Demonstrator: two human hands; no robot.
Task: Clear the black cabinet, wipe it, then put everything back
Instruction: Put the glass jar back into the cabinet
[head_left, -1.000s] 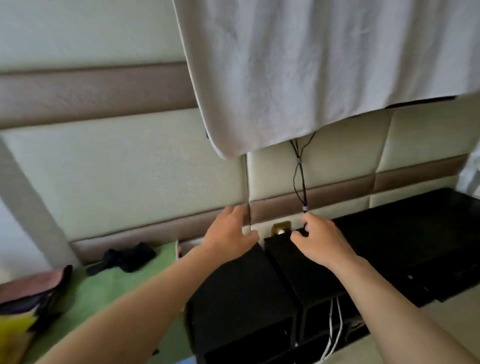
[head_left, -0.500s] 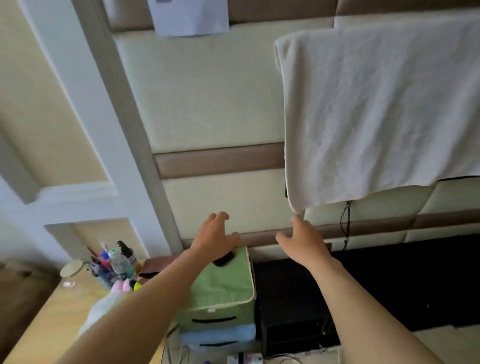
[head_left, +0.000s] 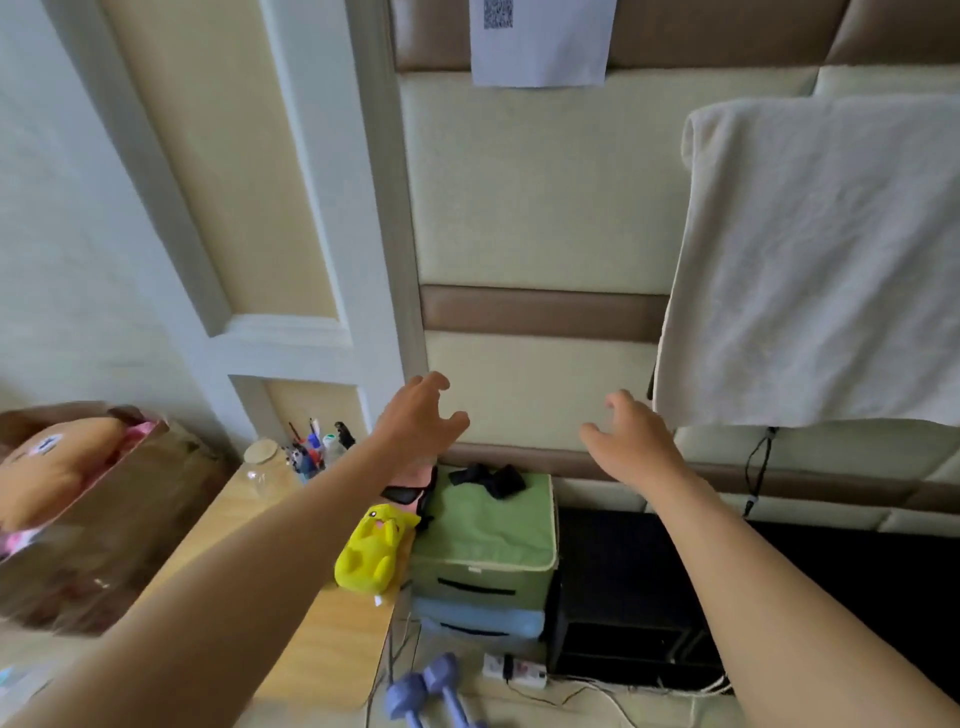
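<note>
Black cabinet (head_left: 608, 571) lower right of frame, below right grip (head_left: 631, 441); left grip (head_left: 421, 421) mid-frame; both spread apart, empty.

Both forearms (head_left: 270, 561), left grip (head_left: 415, 423) and right grip (head_left: 636, 449) are bare.

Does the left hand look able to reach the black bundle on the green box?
Probably yes. The left hand is open and empty, raised just left of the black bundle on the green box, with nothing between them.
</note>
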